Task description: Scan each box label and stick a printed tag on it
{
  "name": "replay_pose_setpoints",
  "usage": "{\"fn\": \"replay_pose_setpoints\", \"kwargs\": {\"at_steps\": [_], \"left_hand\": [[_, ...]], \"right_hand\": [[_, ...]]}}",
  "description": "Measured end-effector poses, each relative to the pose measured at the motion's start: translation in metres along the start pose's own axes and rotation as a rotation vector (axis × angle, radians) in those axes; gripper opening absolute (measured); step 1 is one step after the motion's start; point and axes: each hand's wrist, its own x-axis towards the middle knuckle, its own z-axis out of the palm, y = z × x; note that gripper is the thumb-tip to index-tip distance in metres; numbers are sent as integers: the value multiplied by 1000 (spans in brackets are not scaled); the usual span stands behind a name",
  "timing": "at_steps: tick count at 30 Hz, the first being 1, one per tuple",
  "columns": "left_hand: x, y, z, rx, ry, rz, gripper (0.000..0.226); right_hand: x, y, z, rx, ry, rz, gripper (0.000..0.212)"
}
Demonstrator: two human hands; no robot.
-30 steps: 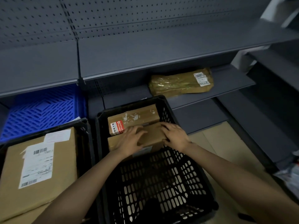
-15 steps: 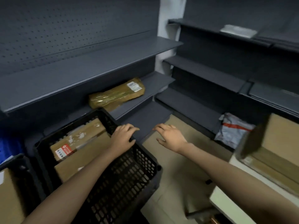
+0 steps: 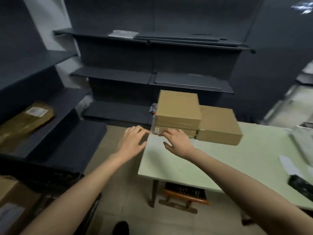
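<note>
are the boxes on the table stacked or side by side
Both. Two boxes are stacked at the table corner, and a third box sits alone on the tabletop beside them, against their right side.

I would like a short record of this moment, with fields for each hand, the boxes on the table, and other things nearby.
left hand: left hand, fingers spread, holds nothing, beside the table's left edge
right hand: right hand, fingers extended toward the stacked boxes, holds nothing
stacked boxes: stacked boxes at the far left of the table, a small label on the bottom one
single box: single box right of the stack
shelf: wrapped parcel on the left shelf
under table: wooden stool
</note>
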Motion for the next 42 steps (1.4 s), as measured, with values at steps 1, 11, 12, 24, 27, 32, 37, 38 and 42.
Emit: {"fn": "replay_pose_setpoints", "kwargs": {"at_steps": [1, 11, 12, 24, 27, 32, 37, 38, 42], "left_hand": [[9, 19, 8, -24, -10, 29, 34], [89, 137, 66, -135, -91, 248, 32], [96, 141, 70, -135, -97, 253, 31], [188, 89, 101, -125, -99, 39, 31], [213, 53, 105, -70, -85, -38, 32], [249, 0, 114, -16, -109, -215, 44], [269, -37, 136, -235, -206, -536, 65], [270, -42, 141, -261, -230, -570, 70], [271, -50, 157, -511, -238, -709, 86]], "right_hand": [[-17, 16, -3, -1, 7, 46, 38], [-126, 130, -24, -11, 70, 398, 34], [-128, 138, -24, -2, 78, 416, 34], [-27, 209, -13, 45, 44, 410, 38], [18, 223, -6, 52, 45, 399, 39], [90, 243, 5, 119, 40, 428, 43], [132, 261, 24, 310, -44, 602, 63], [135, 264, 29, 344, -62, 631, 67], [138, 271, 43, 482, -65, 742, 77]]}}
